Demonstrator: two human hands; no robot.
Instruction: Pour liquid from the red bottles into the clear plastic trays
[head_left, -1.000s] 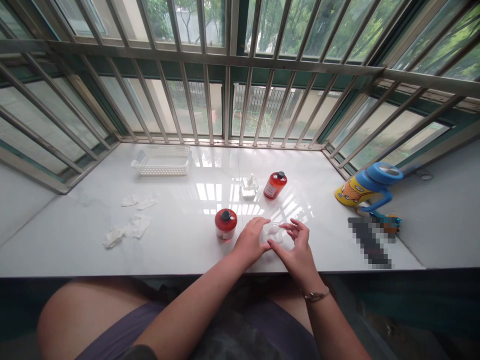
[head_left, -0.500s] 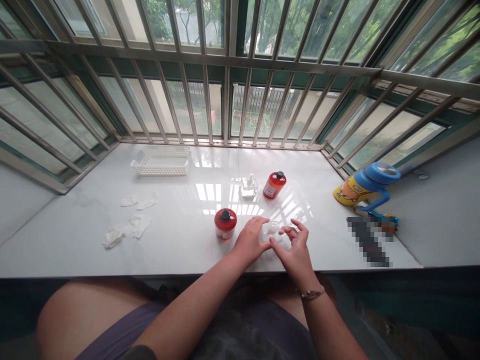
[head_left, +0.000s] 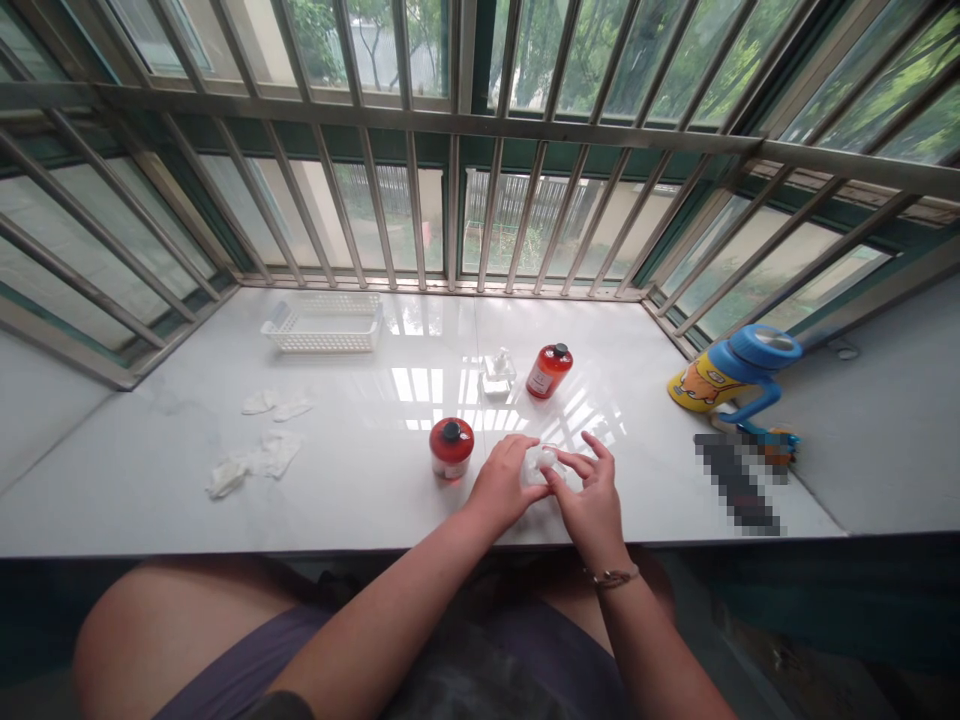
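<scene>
A small clear glass bottle (head_left: 532, 468) stands on the white counter (head_left: 360, 480) near its front edge. My left hand (head_left: 504, 482) is curled round the bottle's left side, fingers and thumb against the glass. From the right, my right hand (head_left: 592, 495) pinches the bottle's whitish top between thumb and index finger, while its other fingers stick out. The fingers partly hide the top. A red bottle with a black cap (head_left: 451, 450) stands left of my left hand. Beyond my hands are a similar clear glass bottle (head_left: 498, 376) and another red bottle (head_left: 550, 372).
A white perforated basket (head_left: 322, 340) sits at the back left. Crumpled white tissues (head_left: 277, 452) lie on the left. At the right stand a blue and yellow flask (head_left: 724, 370) and a blurred dark item (head_left: 739, 485). Metal window bars (head_left: 450, 210) close off the back.
My right hand's thumb and index finger have moved slightly up and left, closing on the bottle's top. My left hand stays around the bottle.
</scene>
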